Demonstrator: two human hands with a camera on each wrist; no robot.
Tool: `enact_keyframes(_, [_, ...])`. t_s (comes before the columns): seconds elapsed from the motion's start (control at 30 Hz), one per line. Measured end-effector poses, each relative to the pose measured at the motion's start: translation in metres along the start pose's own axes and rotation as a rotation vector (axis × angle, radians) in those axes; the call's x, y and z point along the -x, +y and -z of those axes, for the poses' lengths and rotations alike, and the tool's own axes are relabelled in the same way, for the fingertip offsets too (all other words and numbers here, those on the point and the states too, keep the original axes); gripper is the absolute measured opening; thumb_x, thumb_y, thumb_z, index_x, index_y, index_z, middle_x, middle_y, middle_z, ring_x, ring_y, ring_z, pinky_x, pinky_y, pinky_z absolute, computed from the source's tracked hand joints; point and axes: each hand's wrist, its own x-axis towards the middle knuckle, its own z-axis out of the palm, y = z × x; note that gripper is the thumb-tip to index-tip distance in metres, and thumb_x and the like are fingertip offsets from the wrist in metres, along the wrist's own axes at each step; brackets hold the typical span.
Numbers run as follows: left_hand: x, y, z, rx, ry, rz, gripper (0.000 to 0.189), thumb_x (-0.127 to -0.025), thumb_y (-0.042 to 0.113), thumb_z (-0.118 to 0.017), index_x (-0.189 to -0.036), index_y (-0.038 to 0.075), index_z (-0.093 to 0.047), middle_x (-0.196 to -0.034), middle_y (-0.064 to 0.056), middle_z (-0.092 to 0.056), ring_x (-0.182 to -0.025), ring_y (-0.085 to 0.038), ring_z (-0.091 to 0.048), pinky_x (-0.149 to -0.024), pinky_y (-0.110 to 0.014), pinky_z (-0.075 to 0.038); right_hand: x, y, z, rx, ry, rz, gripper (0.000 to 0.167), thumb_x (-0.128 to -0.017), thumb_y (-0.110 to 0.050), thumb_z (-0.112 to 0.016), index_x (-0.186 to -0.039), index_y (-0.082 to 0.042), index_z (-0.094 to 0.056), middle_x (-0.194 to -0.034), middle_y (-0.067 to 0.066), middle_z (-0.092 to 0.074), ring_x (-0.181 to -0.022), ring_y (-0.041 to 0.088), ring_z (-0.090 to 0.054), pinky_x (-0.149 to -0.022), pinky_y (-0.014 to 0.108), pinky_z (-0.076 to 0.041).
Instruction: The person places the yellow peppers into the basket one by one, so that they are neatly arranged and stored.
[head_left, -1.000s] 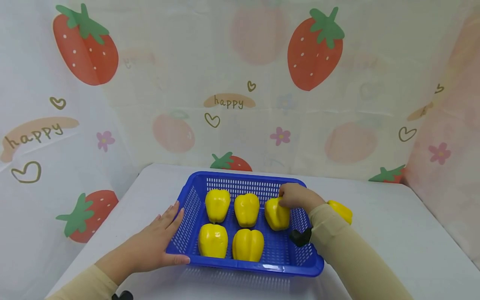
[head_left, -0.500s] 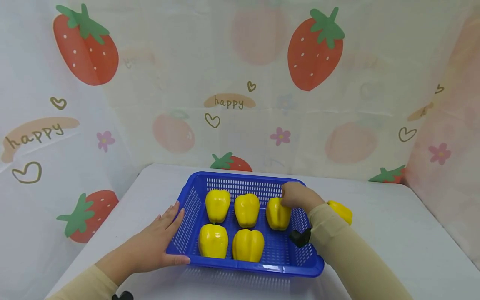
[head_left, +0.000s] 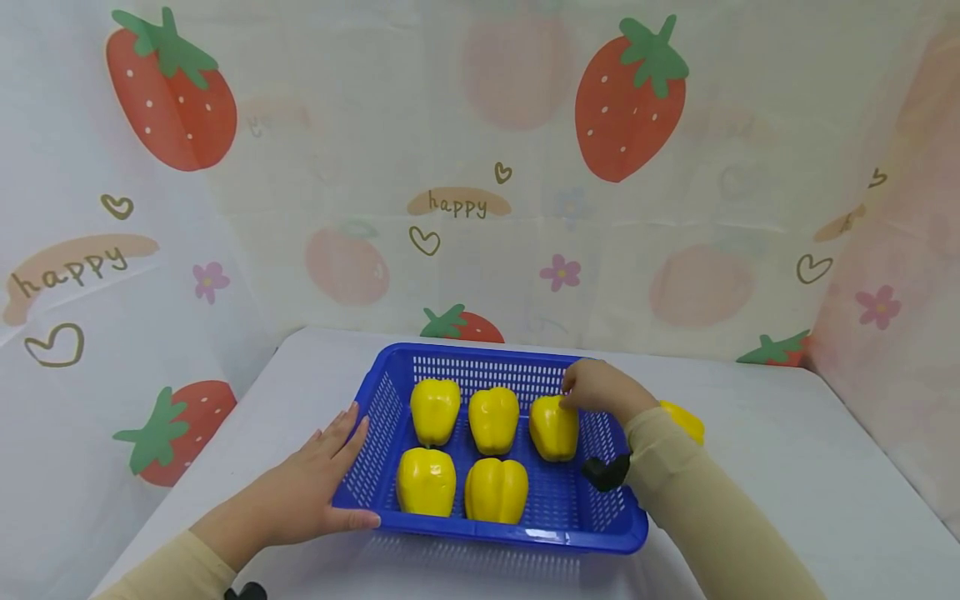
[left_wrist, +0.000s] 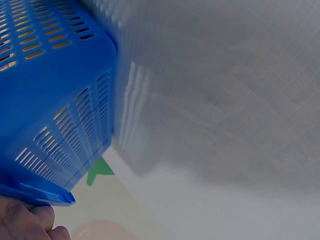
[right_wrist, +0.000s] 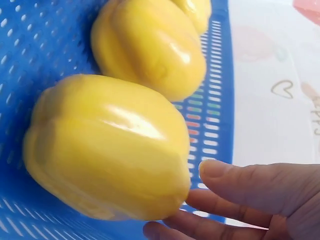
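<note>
A blue perforated plastic basket (head_left: 551,492) holds several yellow bell peppers, three along the back and two in front. My right hand (head_left: 606,390) is at the top of the back-right bell pepper (head_left: 553,429). In the right wrist view its thumb (right_wrist: 240,175) stands off that bell pepper (right_wrist: 110,145), while the other fingers reach under its near end. My left hand (head_left: 307,479) rests on the basket's left rim, fingers extended and thumb along the front corner. The left wrist view shows its fingers (left_wrist: 30,220) at the rim of the basket (left_wrist: 45,105).
Another yellow bell pepper (head_left: 684,422) lies on the white table (head_left: 795,467) right of the basket, partly hidden behind the right sleeve. A strawberry-print cloth (head_left: 480,117) hangs behind the table and along both sides.
The back-right bell pepper has rolled a little and sits upright. My right hand has risen slightly off it, and the right forearm has shifted right, covering more of the outside pepper. Left hand unmoved.
</note>
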Motion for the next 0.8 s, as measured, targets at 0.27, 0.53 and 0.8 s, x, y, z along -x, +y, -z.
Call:
enact_keyframes(0.27, [0.0,0.0,0.001,0.001,0.004,-0.01,0.116,-0.063,0.082,-0.045,-0.147,0.008,-0.014,-0.153,-0.013,-0.003,-0.139,-0.031,-0.01,-0.107,-0.052,-0.019,0.003,0.006,0.008,-0.082,-0.003,-0.01,0.027,-0.083,-0.018,-0.066,-0.107,-0.005,-0.065,-0.102,0.007,-0.064,-0.089,0.021,-0.059,-0.084,0.041,-0.05])
enact_keyframes(0.53, [0.0,0.001,0.002,0.002,-0.001,-0.005,0.116,-0.063,0.082,-0.045,-0.147,0.008,-0.014,-0.153,-0.012,-0.003,-0.139,-0.031,-0.01,-0.107,-0.052,-0.019,0.009,0.016,0.021,-0.168,-0.014,-0.004,0.032,-0.082,-0.019,-0.066,-0.111,-0.005,-0.063,-0.104,0.008,-0.063,-0.087,0.02,-0.06,-0.081,0.039,-0.051])
enact_keyframes(0.8, [0.0,0.001,0.002,0.003,-0.002,-0.009,0.116,-0.063,0.082,-0.045,-0.147,0.008,-0.013,-0.153,-0.012,-0.003,-0.139,-0.031,-0.009,-0.107,-0.051,-0.018,0.02,0.03,0.037,-0.241,-0.028,0.032,0.035,-0.085,-0.021,-0.063,-0.115,-0.004,-0.06,-0.107,0.007,-0.063,-0.09,0.02,-0.061,-0.084,0.041,-0.05])
